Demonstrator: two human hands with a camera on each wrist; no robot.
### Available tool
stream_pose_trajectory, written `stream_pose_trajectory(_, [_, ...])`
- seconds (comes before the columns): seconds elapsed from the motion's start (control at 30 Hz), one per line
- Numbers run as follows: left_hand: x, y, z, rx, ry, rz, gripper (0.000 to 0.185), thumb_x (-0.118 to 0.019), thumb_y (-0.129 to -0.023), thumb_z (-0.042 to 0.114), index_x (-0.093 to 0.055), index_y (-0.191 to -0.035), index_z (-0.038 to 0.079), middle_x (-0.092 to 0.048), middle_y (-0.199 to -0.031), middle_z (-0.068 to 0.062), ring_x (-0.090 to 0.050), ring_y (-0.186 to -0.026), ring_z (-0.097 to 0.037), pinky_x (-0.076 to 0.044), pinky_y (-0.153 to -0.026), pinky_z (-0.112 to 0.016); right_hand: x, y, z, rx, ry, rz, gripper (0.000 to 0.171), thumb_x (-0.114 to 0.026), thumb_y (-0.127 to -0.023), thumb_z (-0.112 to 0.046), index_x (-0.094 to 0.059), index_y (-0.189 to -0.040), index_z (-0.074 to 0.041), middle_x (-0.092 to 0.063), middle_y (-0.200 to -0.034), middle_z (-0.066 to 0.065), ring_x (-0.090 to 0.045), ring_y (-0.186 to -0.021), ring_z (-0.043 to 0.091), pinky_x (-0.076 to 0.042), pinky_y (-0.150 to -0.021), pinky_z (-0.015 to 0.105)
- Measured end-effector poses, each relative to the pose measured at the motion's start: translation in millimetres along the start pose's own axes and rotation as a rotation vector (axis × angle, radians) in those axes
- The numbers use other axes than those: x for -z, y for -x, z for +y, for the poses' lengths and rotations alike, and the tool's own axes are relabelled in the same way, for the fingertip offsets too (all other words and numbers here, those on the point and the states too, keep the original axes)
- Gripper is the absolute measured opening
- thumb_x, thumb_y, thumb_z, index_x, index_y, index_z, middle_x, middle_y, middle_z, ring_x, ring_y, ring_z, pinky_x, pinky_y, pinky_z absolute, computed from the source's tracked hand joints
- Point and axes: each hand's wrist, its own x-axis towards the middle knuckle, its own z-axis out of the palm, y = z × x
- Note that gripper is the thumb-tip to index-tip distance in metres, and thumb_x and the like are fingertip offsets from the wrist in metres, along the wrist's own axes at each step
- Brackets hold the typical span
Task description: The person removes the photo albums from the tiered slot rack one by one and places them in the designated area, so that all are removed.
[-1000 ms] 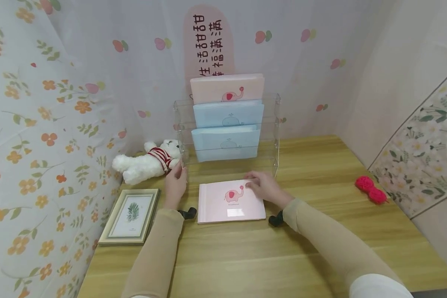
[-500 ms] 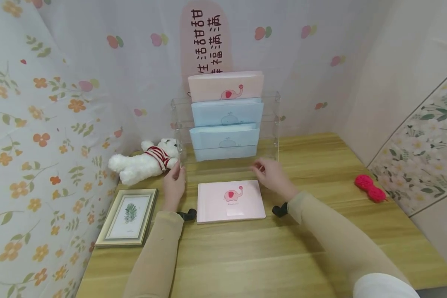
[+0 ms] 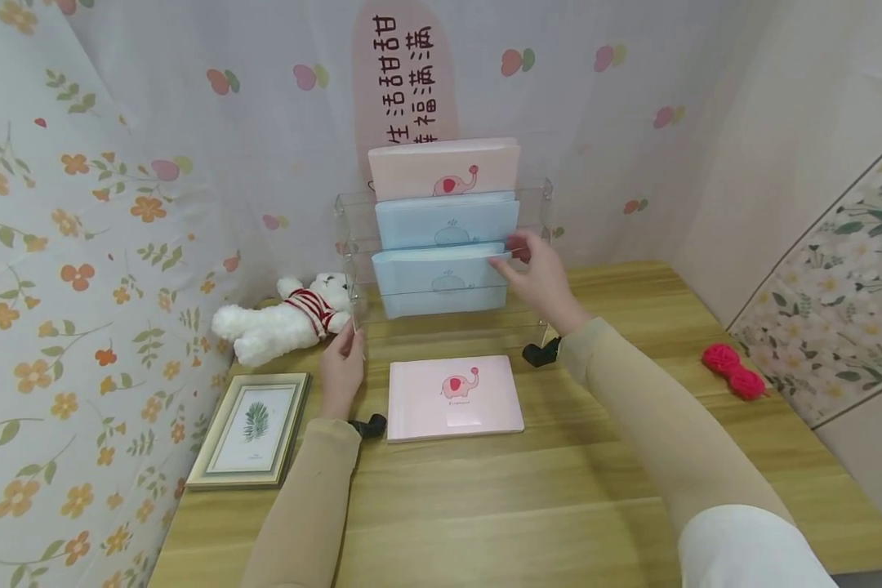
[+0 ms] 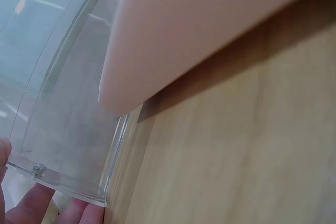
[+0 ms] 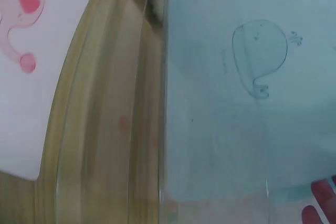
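A clear acrylic rack (image 3: 546,286) stands upright at the back with booklets in its tiers. My left hand (image 3: 342,371) grips its lower left side, thumb in front and fingers behind, as the left wrist view shows at the rack's edge (image 4: 68,190). In the lower tier is a blue whale booklet (image 3: 412,286); another blue whale booklet (image 3: 412,224) and a pink elephant booklet (image 3: 404,173) sit above. My right hand (image 3: 542,278) is at the lower blue booklet's top right corner, thumb and fingers parted around it. A pink elephant booklet (image 3: 422,408) lies flat before the rack.
A white plush bear (image 3: 268,331) in a striped shirt lies left of the rack. Nearer stands a picture frame (image 3: 300,433) lying face up. Pink yarn (image 3: 732,371) is at the table's right edge. Patterned curtains (image 3: 279,147) hang behind and to the left.
My right hand has left the flat pink booklet's top right corner and risen to the lower blue booklet in the rack. My left hand keeps its grip on the rack's side.
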Motion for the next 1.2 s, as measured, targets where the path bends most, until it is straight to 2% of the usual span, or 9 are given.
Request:
stream_pose_trajectory(0.1, [1.9,0.3,1.7,0.003,-0.003,-0.011,0.051,-0.061,-0.114,0.041,-0.058,-0.161,0.021,-0.067,-0.156,-0.014,-0.068,-0.136,-0.035,-0.054,-0.114,-0.052,-5,-5,-4,-0.027,-0.008,-0.025,0.062,-0.081,-0.102,-0.036,-0.056,-0.148,-0.003,-0.065,-0.14,0.02,-0.065,-0.128,0.04,-0.053,-0.117,0.055])
stream_pose_trajectory(0.23, [2.2,1.2,6.5,0.014,-0.005,-0.01,0.05,-0.061,-0.114,0.038,-0.059,-0.16,0.02,-0.068,-0.155,-0.015,-0.068,-0.134,-0.036,-0.054,-0.112,-0.053,-12,-9,-6,0.003,0.009,-0.036,0.058,-0.083,-0.101,-0.033,-0.062,-0.147,-0.006,-0.067,-0.146,0.018,-0.062,-0.128,0.037,-0.053,-0.112,0.054])
stream_pose_trajectory(0.4, [-2.1,0.8,11.4,0.021,-0.009,0.008,0.047,-0.064,-0.113,0.035,-0.062,-0.158,0.021,-0.07,-0.15,-0.017,-0.071,-0.126,-0.037,-0.056,-0.107,-0.052,-12,-18,-7,0.009,-0.03,-0.092,0.05,-0.084,-0.1,-0.03,-0.069,-0.145,-0.014,-0.071,-0.148,0.012,-0.06,-0.142,0.031,-0.044,-0.124,0.053])
stream_pose_trajectory(0.5, [-3.0,1.3,11.4,0.021,0.003,0.001,0.047,-0.064,-0.113,0.035,-0.061,-0.159,0.021,-0.069,-0.153,-0.016,-0.07,-0.131,-0.037,-0.055,-0.111,-0.052,-12,-24,-9,-0.012,-0.06,-0.13,0.045,-0.085,-0.1,-0.029,-0.073,-0.141,-0.016,-0.072,-0.146,0.01,-0.057,-0.147,0.029,-0.041,-0.128,0.053])
stream_pose_trajectory(0.7, [-1.4,1.5,5.6,0.014,0.035,0.016,0.048,-0.064,-0.113,0.032,-0.061,-0.159,0.018,-0.067,-0.154,-0.016,-0.068,-0.135,-0.036,-0.054,-0.113,-0.053,-15,-27,-12,-0.056,-0.07,-0.192,0.04,-0.081,-0.103,-0.029,-0.074,-0.141,-0.018,-0.068,-0.154,0.008,-0.051,-0.153,0.029,-0.037,-0.132,0.054])
stream_pose_trajectory(0.9, [0.8,-0.1,0.2,-0.003,0.007,0.015,0.048,-0.064,-0.113,0.037,-0.062,-0.158,0.02,-0.069,-0.153,-0.015,-0.069,-0.133,-0.035,-0.055,-0.111,-0.053,-20,-25,-16,-0.097,-0.036,-0.192,0.035,-0.078,-0.105,-0.029,-0.077,-0.138,-0.018,-0.063,-0.16,0.011,-0.047,-0.157,0.035,-0.031,-0.134,0.061])
stream_pose_trajectory(1.2, [2.3,1.3,4.1,0.034,-0.011,-0.006,0.049,-0.062,-0.113,0.042,-0.061,-0.159,0.025,-0.069,-0.152,-0.016,-0.07,-0.13,-0.037,-0.054,-0.109,-0.053,-21,-21,-20,-0.103,-0.005,-0.173,0.03,-0.078,-0.105,-0.03,-0.08,-0.132,-0.018,-0.064,-0.16,0.011,-0.049,-0.157,0.035,-0.038,-0.13,0.061])
